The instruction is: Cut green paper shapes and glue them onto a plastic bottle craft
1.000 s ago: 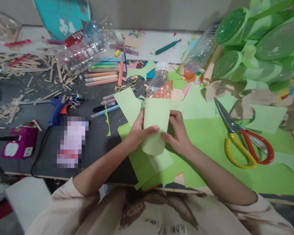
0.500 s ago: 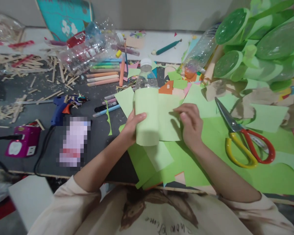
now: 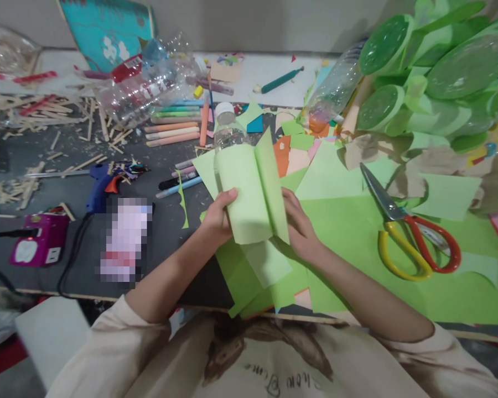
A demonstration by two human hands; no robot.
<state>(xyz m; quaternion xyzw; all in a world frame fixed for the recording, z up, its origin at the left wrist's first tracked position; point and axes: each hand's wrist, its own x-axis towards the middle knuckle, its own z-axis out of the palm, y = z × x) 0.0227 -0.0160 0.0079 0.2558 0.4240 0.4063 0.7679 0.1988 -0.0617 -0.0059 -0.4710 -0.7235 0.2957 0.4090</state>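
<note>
Nearest to me is the person's pale printed shirt (image 3: 274, 354), close to the edge of the dark table (image 3: 166, 243). On the left side lie a phone (image 3: 124, 237), its screen blurred, and a purple box (image 3: 39, 240) with a cable. On the right side, a big green sheet (image 3: 357, 249) covers the table, and scissors (image 3: 394, 213) with one yellow and one red handle lie on it, blades apart.

Over the table, the clear bottle (image 3: 229, 132) is between the two hands, slightly tilted, with light green paper (image 3: 247, 199) around its body. The left hand (image 3: 218, 221) holds it, thumb on the paper, fingers curled at the side. The right hand (image 3: 301, 226) is at the raised paper flap (image 3: 274, 188), fingers bent behind it; I cannot tell how narrow they close.

Farther, a blue glue gun (image 3: 97, 185) and coloured pens (image 3: 174, 130) lie at left. Behind are empty bottles (image 3: 141, 94) and, at right, green paper-covered bottles (image 3: 440, 72).
</note>
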